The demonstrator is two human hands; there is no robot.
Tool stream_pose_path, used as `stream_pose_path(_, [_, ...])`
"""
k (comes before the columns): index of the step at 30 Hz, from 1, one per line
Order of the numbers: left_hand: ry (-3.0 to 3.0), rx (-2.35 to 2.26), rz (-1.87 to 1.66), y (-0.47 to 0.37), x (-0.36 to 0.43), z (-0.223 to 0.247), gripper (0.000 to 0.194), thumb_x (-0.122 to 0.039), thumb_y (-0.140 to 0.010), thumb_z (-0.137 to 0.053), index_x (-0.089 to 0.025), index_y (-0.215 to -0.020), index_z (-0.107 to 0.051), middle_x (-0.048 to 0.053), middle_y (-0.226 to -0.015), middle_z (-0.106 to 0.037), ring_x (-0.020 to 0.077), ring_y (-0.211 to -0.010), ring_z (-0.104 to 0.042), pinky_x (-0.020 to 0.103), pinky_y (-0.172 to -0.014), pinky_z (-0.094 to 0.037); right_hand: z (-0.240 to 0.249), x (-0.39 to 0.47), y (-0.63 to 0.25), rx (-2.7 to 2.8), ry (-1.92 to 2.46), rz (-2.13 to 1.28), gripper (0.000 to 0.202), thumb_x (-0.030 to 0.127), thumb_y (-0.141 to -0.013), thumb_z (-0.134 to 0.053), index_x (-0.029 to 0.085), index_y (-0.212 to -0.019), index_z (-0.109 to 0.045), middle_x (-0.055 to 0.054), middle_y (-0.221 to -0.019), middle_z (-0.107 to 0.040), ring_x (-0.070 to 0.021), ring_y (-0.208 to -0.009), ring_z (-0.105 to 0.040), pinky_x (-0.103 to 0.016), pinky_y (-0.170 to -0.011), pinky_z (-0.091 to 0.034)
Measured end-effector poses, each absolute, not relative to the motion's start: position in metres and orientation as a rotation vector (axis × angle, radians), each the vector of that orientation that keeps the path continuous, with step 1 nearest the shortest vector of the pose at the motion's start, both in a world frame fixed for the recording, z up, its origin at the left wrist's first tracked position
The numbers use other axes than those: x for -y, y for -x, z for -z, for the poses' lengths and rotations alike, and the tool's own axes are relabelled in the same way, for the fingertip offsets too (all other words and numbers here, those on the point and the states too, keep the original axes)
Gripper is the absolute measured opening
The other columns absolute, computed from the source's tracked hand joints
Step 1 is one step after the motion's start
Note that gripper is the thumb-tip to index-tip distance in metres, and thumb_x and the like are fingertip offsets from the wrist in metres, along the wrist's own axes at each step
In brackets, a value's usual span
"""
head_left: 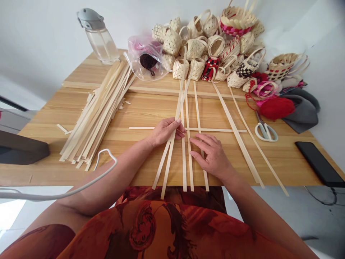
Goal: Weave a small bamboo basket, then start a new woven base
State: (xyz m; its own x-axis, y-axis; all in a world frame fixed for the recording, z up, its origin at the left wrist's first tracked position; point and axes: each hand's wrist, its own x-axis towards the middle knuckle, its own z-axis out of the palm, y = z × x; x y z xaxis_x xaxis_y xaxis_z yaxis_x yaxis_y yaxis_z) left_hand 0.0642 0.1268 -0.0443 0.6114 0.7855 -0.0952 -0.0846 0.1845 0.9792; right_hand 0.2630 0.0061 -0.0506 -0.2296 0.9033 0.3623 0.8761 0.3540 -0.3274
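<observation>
My left hand (168, 131) pinches two pale flat strips (167, 158) that cross each other near its fingertips. Beneath it, a thin horizontal strip (221, 130) runs from left to right over the table. Three upright strips (191, 165) lie side by side across that strip, between and under my hands. My right hand (208, 151) hovers or rests by the rightmost of these, its fingers apart and holding nothing. Further right, a wider strip (234, 129) and a narrow strip (260, 149) lie slanted.
A thick pile of strips (94, 118) is at the left, below a bottle (99, 39). Small woven baskets (196, 48) crowd the back. Scissors (266, 131), red yarn (277, 107) and a phone (320, 162) are at the right. A white cable (81, 187) arches over my left forearm.
</observation>
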Motion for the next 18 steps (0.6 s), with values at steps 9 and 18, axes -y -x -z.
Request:
stream_pose_path(9, [-1.308,-0.886,-0.769,-0.059,-0.133,0.040,0.046,-0.057,-0.092,-0.051,-0.013,-0.081,-0.061,0.011,-0.094,-0.071,0.0152,-0.061,-0.069,0.024,-0.052,-0.055,0.053,-0.015,-0.261,2.090,1.553,-0.027,0.036,0.039,-0.090,-0.061,0.024,-0.122,-0.069,-0.009,-0.129,-0.063,-0.0301,-0.125,-0.051,-0.050,-0.107,-0.039])
stream_pose_path(18, [-1.398,-1.075,-0.720,-0.055,-0.140,0.041,0.044,-0.051,-0.094,-0.045,-0.014,-0.079,-0.063,0.010,-0.093,-0.072,0.0148,-0.056,-0.069,0.024,-0.051,-0.055,0.059,-0.016,-0.261,2.075,1.522,-0.027,0.034,0.039,-0.089,-0.062,0.025,-0.118,-0.072,-0.009,-0.129,-0.063,-0.0299,-0.126,-0.050,-0.050,-0.109,-0.038])
